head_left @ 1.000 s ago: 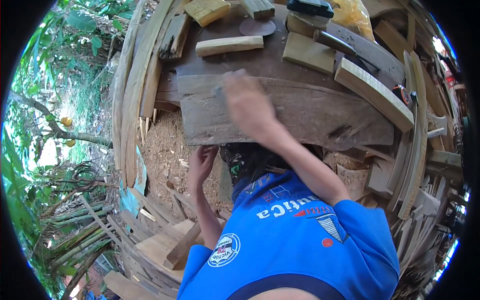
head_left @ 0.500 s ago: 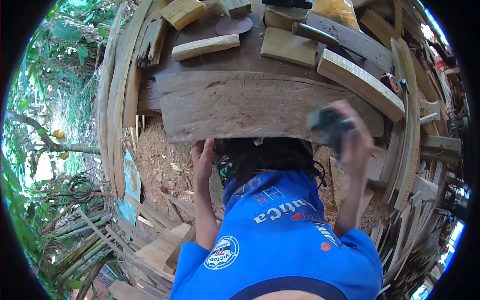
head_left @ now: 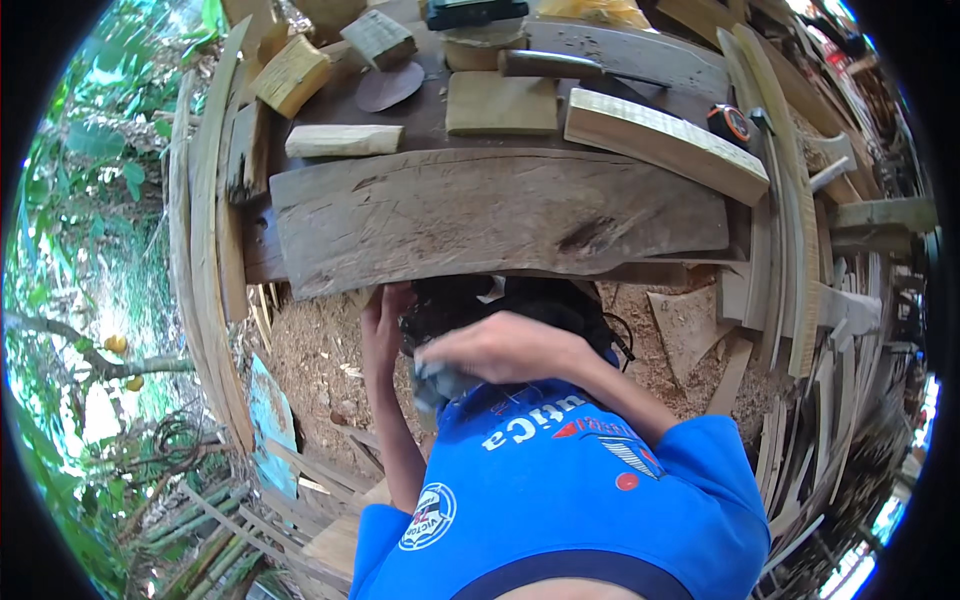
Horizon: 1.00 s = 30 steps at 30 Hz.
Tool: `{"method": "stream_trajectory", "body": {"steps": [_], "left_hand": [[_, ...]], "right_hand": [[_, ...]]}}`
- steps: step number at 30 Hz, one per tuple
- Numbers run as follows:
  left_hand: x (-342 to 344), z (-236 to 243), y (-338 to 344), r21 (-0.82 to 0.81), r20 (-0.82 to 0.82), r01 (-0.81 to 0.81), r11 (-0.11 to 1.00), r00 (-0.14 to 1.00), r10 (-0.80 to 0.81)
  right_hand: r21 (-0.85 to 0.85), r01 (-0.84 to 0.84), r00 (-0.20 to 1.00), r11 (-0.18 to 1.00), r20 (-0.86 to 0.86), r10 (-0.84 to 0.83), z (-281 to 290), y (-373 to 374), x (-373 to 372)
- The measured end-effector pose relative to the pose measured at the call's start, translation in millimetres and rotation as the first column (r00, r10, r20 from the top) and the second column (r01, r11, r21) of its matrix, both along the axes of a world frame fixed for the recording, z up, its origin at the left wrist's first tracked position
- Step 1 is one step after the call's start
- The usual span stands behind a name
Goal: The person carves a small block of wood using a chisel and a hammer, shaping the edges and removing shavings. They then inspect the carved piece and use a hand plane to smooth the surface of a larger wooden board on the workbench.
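A wide, rough-faced wooden board (head_left: 440, 220) lies across the bench in front of me, with a dark patch on its right part. My left hand (head_left: 385, 308) is closed at the board's near edge, left of my body; its fingertips are partly hidden beneath that edge. In front of my waist, clear of the board, my right hand (head_left: 505, 347) is closed on a dark grey bundle that looks like a cloth (head_left: 437, 382). Motion blurs the bundle, and the hand covers part of it.
Behind the board lie a pale squared block (head_left: 665, 146), a flat block (head_left: 500, 103), a split stick (head_left: 345, 140), a round disc (head_left: 390, 87), a long-handled tool (head_left: 550, 64) and a tape measure (head_left: 728, 124). Upright planks (head_left: 205, 230) flank the left. Sawdust (head_left: 320, 340) covers the ground.
My right hand has swept from the board's right part leftward and back to my waist with the grey cloth. The view has shifted, and the dark patch shows where the hand was. My left hand stays at the edge.
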<state>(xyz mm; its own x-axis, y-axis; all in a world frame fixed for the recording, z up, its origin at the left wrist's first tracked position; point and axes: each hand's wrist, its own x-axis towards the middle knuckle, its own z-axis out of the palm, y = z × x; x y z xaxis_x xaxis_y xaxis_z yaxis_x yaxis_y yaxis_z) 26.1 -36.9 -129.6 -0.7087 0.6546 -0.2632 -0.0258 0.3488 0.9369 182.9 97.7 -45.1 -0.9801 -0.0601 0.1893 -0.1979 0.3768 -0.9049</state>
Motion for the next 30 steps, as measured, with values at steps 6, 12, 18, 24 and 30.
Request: {"method": "stream_trajectory", "body": {"steps": [6,12,18,24,30], "left_hand": [[30.9,-31.7,-24.1,-0.097,0.044,0.220,0.971,0.975,-0.217],[45.0,-9.7,-6.4,-0.222,-0.051,0.427,0.877,0.893,-0.447],[63.3,58.6,18.7,0.283,0.147,0.310,0.908,0.921,-0.360],[68.8,92.6,6.2,0.474,0.867,-0.522,0.709,0.416,-0.273],[36.4,122.8,1.3,0.307,-0.066,-0.064,0.949,0.994,0.089]], "right_hand": [[0.251,0.747,0.663,0.615,-0.329,-0.672,34.7,55.1,52.5],[0.512,0.857,0.336,0.058,-0.470,-0.816,1.3,72.8,64.2],[-0.356,0.326,0.920,0.876,-0.095,-0.380,9.4,3.4,-4.9],[0.251,0.398,0.902,0.882,-0.284,-0.326,17.4,-2.1,-14.0],[0.155,0.255,0.966,0.955,-0.084,-0.244,19.1,2.4,0.7]]}}
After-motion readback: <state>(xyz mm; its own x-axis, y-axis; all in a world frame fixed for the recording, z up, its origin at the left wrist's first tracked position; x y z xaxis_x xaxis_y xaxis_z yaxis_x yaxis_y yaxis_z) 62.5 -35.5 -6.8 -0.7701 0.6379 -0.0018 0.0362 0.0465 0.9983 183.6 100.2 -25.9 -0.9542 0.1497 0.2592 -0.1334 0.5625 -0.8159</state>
